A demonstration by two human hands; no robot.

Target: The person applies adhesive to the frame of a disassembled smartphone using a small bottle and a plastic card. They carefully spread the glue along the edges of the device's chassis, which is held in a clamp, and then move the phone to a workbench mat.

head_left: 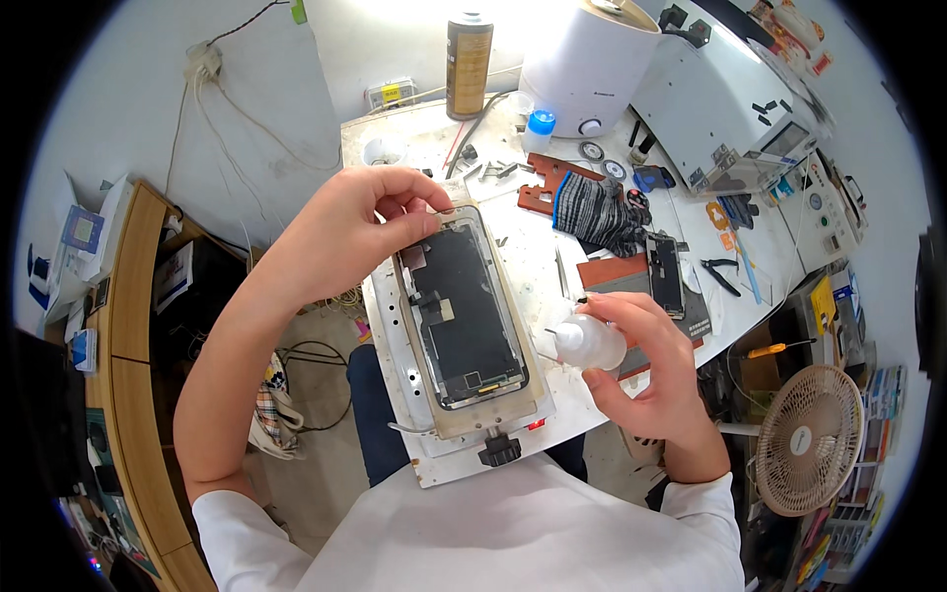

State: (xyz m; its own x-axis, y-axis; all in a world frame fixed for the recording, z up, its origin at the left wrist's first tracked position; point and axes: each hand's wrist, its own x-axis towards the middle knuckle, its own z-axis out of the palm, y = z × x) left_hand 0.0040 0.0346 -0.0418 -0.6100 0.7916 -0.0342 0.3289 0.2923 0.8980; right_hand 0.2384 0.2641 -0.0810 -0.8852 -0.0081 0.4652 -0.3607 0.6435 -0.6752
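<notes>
A black phone screen panel (466, 316) lies in a translucent mould (540, 390) on a white fixture plate (395, 380) with a black knob (500, 451) at its near edge. My left hand (350, 232) pinches the top end of the panel and mould with thumb and fingers. My right hand (641, 360) holds a small white squeeze bottle (592, 342), its thin nozzle pointing left toward the right side of the mould, just short of it.
Behind the fixture the white bench (538, 252) holds a striped grey cloth (597, 212), another black phone (666, 274) on a dark mat, pliers (722, 276), a spray can (469, 64), a white humidifier (587, 64) and a grey machine (725, 113). A small fan (809, 439) stands at lower right.
</notes>
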